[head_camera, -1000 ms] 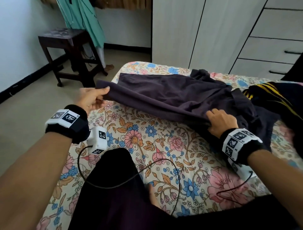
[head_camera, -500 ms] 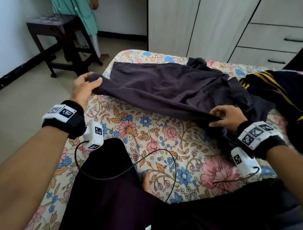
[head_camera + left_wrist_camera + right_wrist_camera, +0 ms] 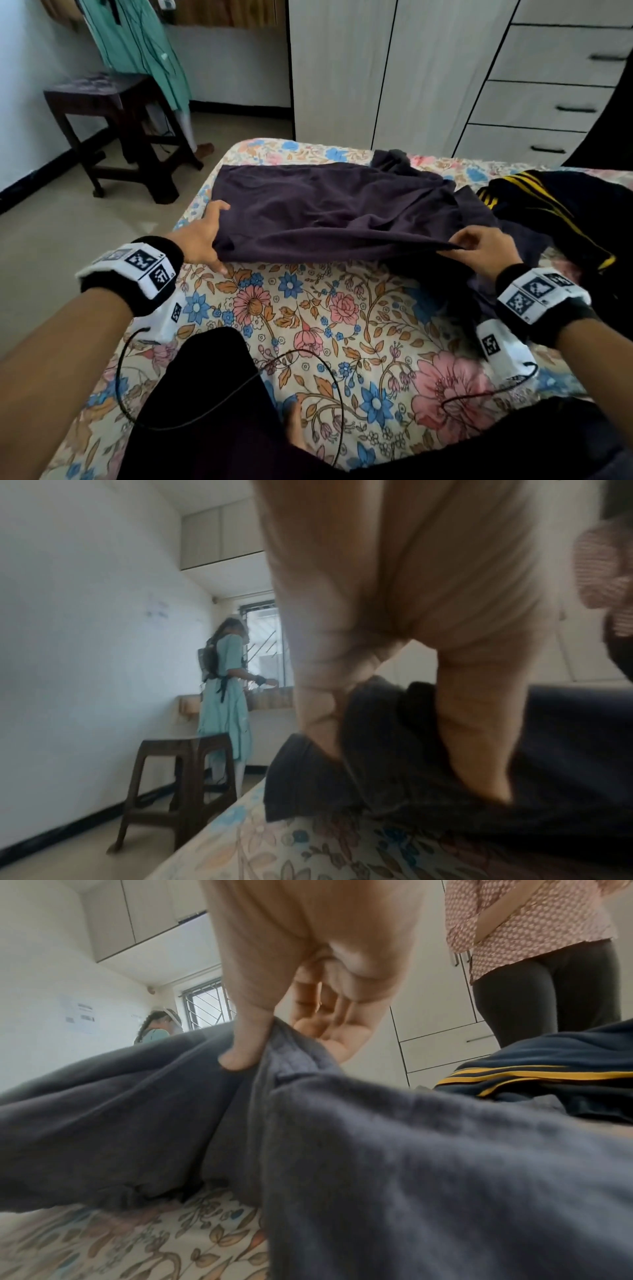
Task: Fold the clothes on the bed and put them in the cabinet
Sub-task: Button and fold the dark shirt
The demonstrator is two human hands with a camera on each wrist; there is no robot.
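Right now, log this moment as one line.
step: folding | left hand: grips dark purple garment edge | right hand: pinches near edge | striped garment: unfolded | cabinet: shut

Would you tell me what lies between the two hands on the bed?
In the head view, the near edge of the dark purple garment spans from the left hand to the right hand.

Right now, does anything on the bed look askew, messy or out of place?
Nothing damaged or spilled. The dark purple garment is only half squared: its far right end is bunched, while both hands pinch its near edge. The yellow-striped garment lies in a crumpled heap at the right.
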